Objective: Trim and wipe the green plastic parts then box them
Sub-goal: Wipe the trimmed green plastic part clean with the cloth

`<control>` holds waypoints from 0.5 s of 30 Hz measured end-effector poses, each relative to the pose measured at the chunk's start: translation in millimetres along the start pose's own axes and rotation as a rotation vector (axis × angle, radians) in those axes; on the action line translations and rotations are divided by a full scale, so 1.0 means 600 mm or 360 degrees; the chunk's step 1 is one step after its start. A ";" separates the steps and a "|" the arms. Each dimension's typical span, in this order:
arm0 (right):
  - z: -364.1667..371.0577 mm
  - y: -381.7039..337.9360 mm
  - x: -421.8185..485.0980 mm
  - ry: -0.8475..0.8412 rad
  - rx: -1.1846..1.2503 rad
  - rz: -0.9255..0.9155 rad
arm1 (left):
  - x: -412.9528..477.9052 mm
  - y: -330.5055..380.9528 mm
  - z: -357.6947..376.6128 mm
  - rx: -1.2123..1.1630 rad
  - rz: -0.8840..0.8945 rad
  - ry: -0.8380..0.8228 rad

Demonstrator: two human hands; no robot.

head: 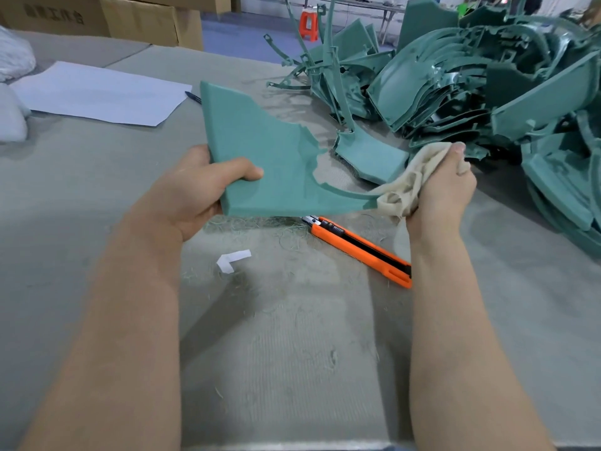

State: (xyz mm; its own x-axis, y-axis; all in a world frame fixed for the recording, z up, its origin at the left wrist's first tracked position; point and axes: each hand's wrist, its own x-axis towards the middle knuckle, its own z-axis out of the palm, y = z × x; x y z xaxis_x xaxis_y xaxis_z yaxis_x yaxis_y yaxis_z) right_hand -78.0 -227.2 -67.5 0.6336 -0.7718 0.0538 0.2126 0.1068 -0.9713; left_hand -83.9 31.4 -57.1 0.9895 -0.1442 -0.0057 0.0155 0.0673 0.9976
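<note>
Grey felt covers the tabletop (292,353), littered near its middle with fine shavings, and cardboard boxes (146,21) stand at the far edge. We hold one green plastic part (260,151) up off the surface, roughly level. Our left hand (195,187) grips its near corner, with the thumb pressed across the top face and the fingers curled underneath, mostly hidden. Our right hand (439,193) is closed round a bunched cream cloth (406,183), which wraps the thin curved tip at the part's right end. The orange utility knife (357,249) lies on the tabletop just below the part, its blade end towards us. The pile of green parts (487,76) sits to the right.

We judge this to be the wiping step. To do it well, we should keep the left grip firm at the stiff corner. The slender tip looks likely to flex, so we should draw the cloth along it lightly. We should follow the jagged inner edge, where dust and shavings probably cling, and turn the part to reach its underside.
</note>
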 end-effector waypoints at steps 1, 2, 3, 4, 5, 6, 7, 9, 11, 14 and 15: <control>-0.002 0.001 0.001 0.0011 0.0052 0.0097 | 0.001 0.001 -0.001 -0.0001 0.0000 0.0012; -0.003 0.003 0.003 0.0042 0.0090 0.0172 | 0.001 0.003 -0.003 0.0020 0.0014 0.0021; -0.002 0.006 0.004 0.0094 0.0074 0.0192 | 0.002 0.003 -0.004 0.0062 0.0045 0.0026; 0.000 0.011 0.007 0.0158 0.0001 0.0104 | 0.003 0.002 -0.004 0.0108 0.0077 0.0052; 0.003 0.013 0.007 0.0226 -0.0106 -0.0056 | 0.006 -0.001 -0.003 0.0136 0.0107 0.0098; 0.007 0.016 0.007 0.0260 -0.0177 -0.0215 | 0.008 -0.003 -0.001 0.0136 0.0132 0.0159; 0.010 0.017 0.004 0.0256 -0.0225 -0.0323 | 0.011 -0.005 0.000 0.0123 0.0162 0.0228; 0.013 0.015 0.003 0.0249 -0.0241 -0.0356 | 0.011 -0.005 0.003 0.0106 0.0235 0.0331; 0.004 0.005 0.010 0.0317 -0.0040 -0.0207 | 0.009 0.000 0.002 -0.0042 0.0287 0.0293; -0.013 -0.017 0.008 0.0345 0.0295 0.0011 | 0.007 0.000 0.003 -0.0043 0.0356 0.0303; -0.012 -0.025 0.002 0.0316 0.0359 -0.0042 | 0.009 -0.002 0.006 0.0142 0.0388 0.0361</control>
State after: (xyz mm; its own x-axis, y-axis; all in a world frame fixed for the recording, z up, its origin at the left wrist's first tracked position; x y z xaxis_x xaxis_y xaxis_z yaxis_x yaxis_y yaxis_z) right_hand -85.8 -233.9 -54.7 0.4725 -0.8813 0.0103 0.4010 0.2046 -0.8929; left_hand -79.1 26.9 -57.8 0.9694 0.0896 0.2288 -0.2283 -0.0155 0.9735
